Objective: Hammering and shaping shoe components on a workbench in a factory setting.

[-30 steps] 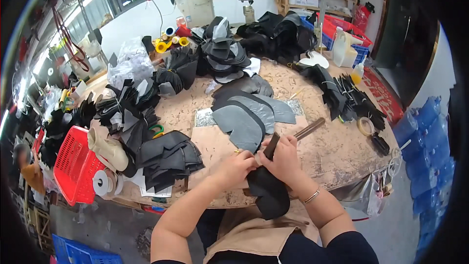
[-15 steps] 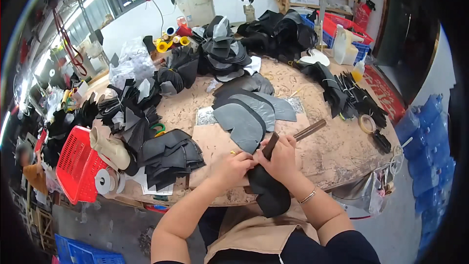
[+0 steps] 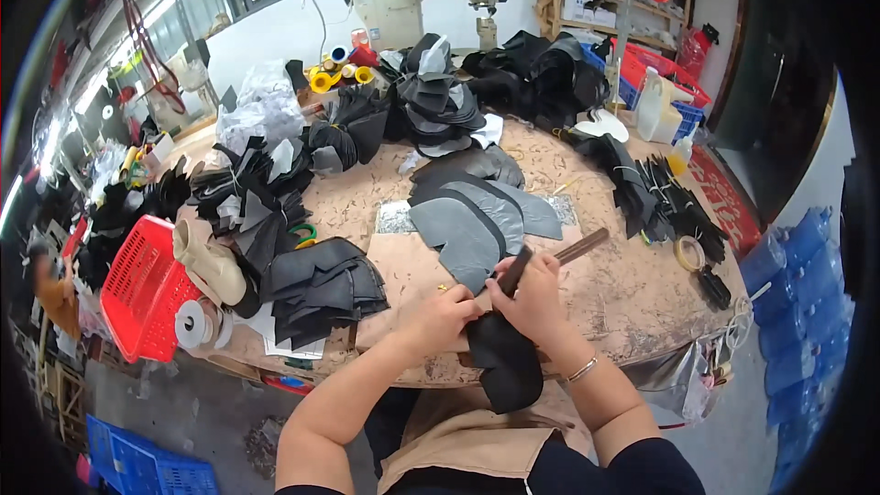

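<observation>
At the table's near edge, my left hand (image 3: 443, 315) pinches the upper edge of a black curved shoe-upper piece (image 3: 510, 371), which hangs over the edge toward my lap. My right hand (image 3: 535, 301) is closed around a dark, flat, strip-like tool (image 3: 515, 275), its lower end against the piece near my left fingertips. A second brown bar (image 3: 583, 246) slants away from behind my right fingers; whether I grip it too, I cannot tell. Just beyond my hands, grey-faced cut pieces (image 3: 461, 229) lie fanned and overlapping on a pale board (image 3: 396, 257).
Left of my hands is a stack of black pieces (image 3: 321, 289), beside a cream boot form (image 3: 209, 261) and a red basket (image 3: 147, 289). Bundled black pieces (image 3: 431, 101) and a sewing machine (image 3: 422, 0) stand behind. A tape roll (image 3: 689, 254) lies at right.
The whole view has shifted slightly. My hands stay close together on the black piece, and the dark tool keeps nearly the same place against it.
</observation>
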The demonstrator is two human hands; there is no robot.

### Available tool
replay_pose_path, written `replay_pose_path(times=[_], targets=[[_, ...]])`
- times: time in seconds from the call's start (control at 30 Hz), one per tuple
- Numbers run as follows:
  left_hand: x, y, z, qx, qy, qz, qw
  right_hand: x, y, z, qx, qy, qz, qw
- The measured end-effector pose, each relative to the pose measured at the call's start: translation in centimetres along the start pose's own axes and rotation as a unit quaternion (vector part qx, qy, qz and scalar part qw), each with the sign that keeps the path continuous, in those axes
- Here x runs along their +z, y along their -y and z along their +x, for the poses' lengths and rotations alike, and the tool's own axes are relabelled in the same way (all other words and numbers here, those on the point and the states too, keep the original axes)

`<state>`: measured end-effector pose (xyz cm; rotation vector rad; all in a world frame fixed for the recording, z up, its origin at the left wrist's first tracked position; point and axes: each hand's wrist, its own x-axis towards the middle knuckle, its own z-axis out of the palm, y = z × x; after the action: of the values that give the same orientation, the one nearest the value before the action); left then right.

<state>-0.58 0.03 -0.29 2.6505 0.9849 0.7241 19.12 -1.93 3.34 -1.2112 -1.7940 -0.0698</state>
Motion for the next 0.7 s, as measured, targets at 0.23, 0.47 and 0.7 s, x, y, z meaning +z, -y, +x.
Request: replay_pose_path(times=[0.23, 0.47, 0.7], targets=[[0.3, 0.6, 0.1, 0.017, 0.01, 0.009, 1.0, 1.2, 0.0, -0.8, 0.02, 0.0, -0.014, 1.0], [-0.5, -0.7, -0.5, 0.015, -0.022, 0.048, 0.998, 0.0, 1.5, -0.7, 0.007, -0.044, -0.024, 0.999], [-0.4, 0.3, -1.5, 0.066, -0.02, -0.015, 0.998, 0.4, 1.1, -0.2, 0.01, 0.035, -0.009, 0.999]])
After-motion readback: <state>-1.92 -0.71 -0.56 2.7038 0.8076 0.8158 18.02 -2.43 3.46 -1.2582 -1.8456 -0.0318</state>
